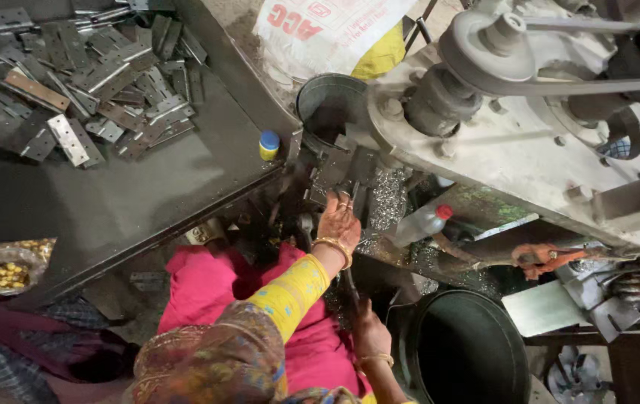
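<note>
Right hand [371, 329] grips upright lever [350, 288]; left hand [340, 221] at drill bed [387, 202]

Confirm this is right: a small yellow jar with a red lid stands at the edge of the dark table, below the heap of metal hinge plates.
Not quite. In the head view the small yellow jar has a blue lid, not a red one. It does stand at the edge of the dark table, below the heap of metal hinge plates.
</note>
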